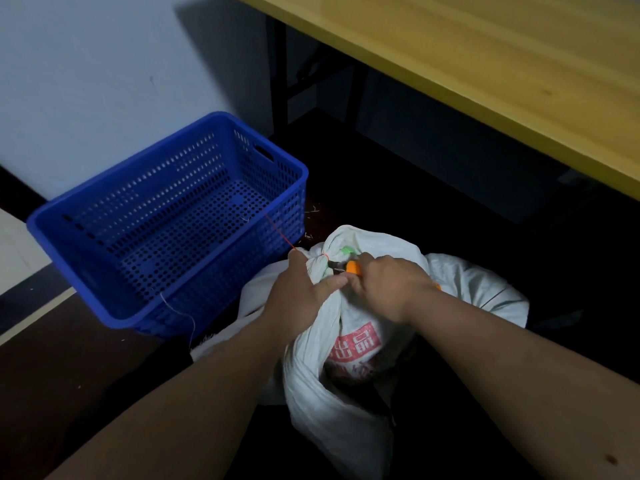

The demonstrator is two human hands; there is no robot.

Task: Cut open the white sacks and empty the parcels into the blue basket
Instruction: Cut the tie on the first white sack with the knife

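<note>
Setting: dark floor [433,209] in a dim room, a pale wall [86,64] at the back left, and a yellow wood-grain bench [485,64] running across the upper right with black legs beneath.
White sack: a woven plastic sack [332,393] stands on the floor at the lower centre, directly in front of the person. Its fabric is thin, crinkled and softly shiny, with red printed characters on the front. The long axis runs roughly upright, leaning slightly away from the person, with the gathered neck pointing up and away.
Neck tie: an orange-red string [323,255] is wound tightly round the bunched neck; one thin loose end trails up and left across the basket.
Left hand: the left hand [304,289] grips the gathered neck just below the tie, fingers curled round the cloth.
Right hand: the right hand [388,282] is closed round an orange-handled cutter [351,266], its dark tip pointing left and touching the tied neck.
Second sack: another white sack [485,289] lies just behind and to the right, touching the first.
Blue basket: a rectangular blue plastic basket [291,171] with perforated walls and floor and a handle slot sits on the floor just left of the sacks, against the wall. No parcels are visible inside it.
</note>
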